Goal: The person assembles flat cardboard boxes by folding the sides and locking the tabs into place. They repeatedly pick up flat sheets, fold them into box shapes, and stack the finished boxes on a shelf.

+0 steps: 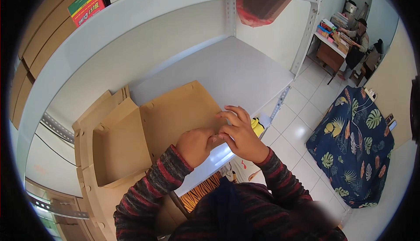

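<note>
An open brown cardboard box lies on the shelf, its walled tray (120,142) on the left and its flat lid (175,110) spread to the right. Over the lid's near right part, my left hand (194,148) is closed, thumb against curled fingers. My right hand (243,134) meets it at the fingertips, thumb and a finger drawn together, other fingers raised and bent. Whatever may be pinched between the two hands is too small and hidden to name. Beneath and left of the box are more brown cardboard pieces (89,179).
The grey shelf board (218,61) extends behind the box, under a curved-looking white upper shelf beam (175,11). Brown boxes (48,31) are stacked upper left. A leaf-patterned dark cloth (350,149) covers something at right. Another person (358,42) stands by a far table (330,44).
</note>
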Motion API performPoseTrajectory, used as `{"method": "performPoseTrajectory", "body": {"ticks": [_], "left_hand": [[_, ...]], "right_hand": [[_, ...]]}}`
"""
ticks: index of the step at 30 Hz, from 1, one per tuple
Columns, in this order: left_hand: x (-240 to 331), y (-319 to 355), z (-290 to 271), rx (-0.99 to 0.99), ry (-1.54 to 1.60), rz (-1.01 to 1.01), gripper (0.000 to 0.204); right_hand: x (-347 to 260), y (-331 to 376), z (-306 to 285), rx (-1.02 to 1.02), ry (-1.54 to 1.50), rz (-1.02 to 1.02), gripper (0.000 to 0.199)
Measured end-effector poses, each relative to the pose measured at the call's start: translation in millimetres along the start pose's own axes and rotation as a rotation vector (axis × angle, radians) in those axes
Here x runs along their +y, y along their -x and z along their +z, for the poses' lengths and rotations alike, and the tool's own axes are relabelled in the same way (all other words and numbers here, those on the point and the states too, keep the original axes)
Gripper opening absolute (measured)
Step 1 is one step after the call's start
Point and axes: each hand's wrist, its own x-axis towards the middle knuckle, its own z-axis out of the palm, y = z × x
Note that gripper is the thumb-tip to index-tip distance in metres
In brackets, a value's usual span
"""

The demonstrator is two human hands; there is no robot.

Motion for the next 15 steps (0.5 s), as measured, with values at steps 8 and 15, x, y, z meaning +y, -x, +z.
{"method": "performPoseTrajectory", "body": {"ticks": [8,15], "left_hand": [[0.3,2.6,-3.3,-0.096,-0.002,0.037,0.014],[17.5,10.6,-27.9,-0.03,-0.095,0.096,0.03]], "right_hand": [[4.1,3.8,-3.2,-0.051,-0.112,-0.011,0.009],[20.6,-8.9,-15.0,0.028,-0.434,0.14,0.052]]}}
